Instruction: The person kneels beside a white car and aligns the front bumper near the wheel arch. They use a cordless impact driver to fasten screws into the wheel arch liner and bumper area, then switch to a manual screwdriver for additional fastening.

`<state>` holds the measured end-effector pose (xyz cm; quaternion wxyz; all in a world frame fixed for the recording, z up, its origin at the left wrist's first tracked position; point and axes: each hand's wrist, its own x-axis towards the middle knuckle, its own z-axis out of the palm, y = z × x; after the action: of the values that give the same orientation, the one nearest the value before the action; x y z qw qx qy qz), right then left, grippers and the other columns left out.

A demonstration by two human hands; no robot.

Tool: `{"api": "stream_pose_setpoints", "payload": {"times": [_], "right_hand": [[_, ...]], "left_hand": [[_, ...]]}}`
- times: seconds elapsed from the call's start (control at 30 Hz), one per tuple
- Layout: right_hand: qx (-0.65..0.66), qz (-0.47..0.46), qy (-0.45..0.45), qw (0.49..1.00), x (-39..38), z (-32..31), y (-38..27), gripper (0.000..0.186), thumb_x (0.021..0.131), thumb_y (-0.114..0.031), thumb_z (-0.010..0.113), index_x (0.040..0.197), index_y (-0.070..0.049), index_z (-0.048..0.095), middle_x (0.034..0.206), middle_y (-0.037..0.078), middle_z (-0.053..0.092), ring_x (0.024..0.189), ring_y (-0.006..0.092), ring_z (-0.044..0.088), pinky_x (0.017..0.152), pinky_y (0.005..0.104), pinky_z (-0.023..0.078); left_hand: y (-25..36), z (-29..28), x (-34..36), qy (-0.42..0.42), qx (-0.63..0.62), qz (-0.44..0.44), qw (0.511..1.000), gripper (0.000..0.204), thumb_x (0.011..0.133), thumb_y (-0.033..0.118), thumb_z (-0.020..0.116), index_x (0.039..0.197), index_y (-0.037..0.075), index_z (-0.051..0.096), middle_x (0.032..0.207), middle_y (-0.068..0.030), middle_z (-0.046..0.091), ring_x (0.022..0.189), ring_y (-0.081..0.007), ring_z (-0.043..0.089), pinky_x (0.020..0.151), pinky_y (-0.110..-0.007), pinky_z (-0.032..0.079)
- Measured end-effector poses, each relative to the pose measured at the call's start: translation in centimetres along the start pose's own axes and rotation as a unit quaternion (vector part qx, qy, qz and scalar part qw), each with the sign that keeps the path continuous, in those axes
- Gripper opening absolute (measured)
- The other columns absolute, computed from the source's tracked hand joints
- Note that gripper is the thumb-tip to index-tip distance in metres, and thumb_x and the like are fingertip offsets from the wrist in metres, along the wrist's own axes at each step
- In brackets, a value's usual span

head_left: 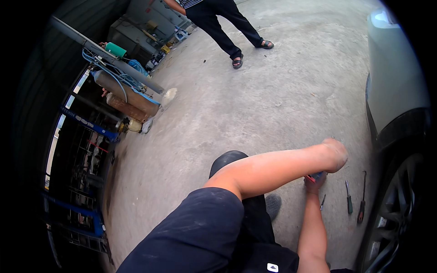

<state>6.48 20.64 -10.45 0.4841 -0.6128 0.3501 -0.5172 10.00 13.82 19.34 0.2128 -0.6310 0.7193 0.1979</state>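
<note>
My left arm, in a dark blue sleeve, reaches across to the right. At its end my left hand (336, 154) is bent over at the wrist with its fingers curled down and out of sight; whatever they hold is hidden. Just below it, my right hand (316, 184) is closed round a small red and dark blue object (314, 176), mostly covered by the hands and left forearm. On the concrete to the right lie a green-handled screwdriver (349, 200) and a long dark tool with a red and black handle (361, 209). A short slim tool (322, 202) lies beside my right forearm.
A silver car (396, 86) with its wheel (395, 209) stands close on the right. Ahead, a person in dark trousers (218, 22) and sandals stands on the floor. Gas cylinders (127, 93) with blue hoses lean by a post (132, 70) on the left.
</note>
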Motion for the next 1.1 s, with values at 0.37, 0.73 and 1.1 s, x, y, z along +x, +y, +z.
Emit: {"api": "stream_pose_setpoints", "payload": {"times": [0.37, 0.73, 1.1], "right_hand": [[-0.01, -0.021, -0.005, 1.0, 0.0, 0.2, -2.1, 0.056, 0.068, -0.026, 0.093, 0.113, -0.008, 0.067, 0.111, 0.008, 0.072, 0.099, 0.0199, 0.068, 0.086, 0.0368, 0.053], [-0.1, 0.023, -0.028, 0.994, 1.1, -0.8, -4.3, 0.063, 0.074, -0.032, 0.084, 0.122, -0.01, 0.051, 0.098, 0.017, 0.072, 0.09, 0.0404, 0.07, 0.074, 0.046, 0.054], [-0.089, 0.019, -0.005, 0.996, 1.3, -0.3, -5.0, 0.091, 0.068, -0.037, 0.089, 0.137, -0.004, 0.041, 0.102, 0.02, 0.072, 0.089, 0.04, 0.071, 0.075, 0.0462, 0.057]], "left_hand": [[0.1, -0.4, -1.6, 0.005, -0.02, -0.009, 1.0, 0.026, 0.083, 0.012, 0.066, 0.106, 0.006, 0.077, 0.115, -0.0154, 0.073, 0.106, -0.0298, 0.071, 0.088, -0.04, 0.057], [-0.4, -1.7, -2.1, -0.029, -0.055, -0.017, 0.998, 0.032, 0.087, 0.027, 0.07, 0.108, 0.003, 0.069, 0.103, -0.0215, 0.072, 0.101, -0.0387, 0.069, 0.084, -0.047, 0.056], [-2.3, -4.8, -4.1, -0.005, -0.008, -0.094, 0.996, 0.057, 0.09, 0.034, 0.072, 0.134, 0.001, 0.058, 0.12, -0.0224, 0.068, 0.118, -0.036, 0.063, 0.099, -0.044, 0.05]]}}
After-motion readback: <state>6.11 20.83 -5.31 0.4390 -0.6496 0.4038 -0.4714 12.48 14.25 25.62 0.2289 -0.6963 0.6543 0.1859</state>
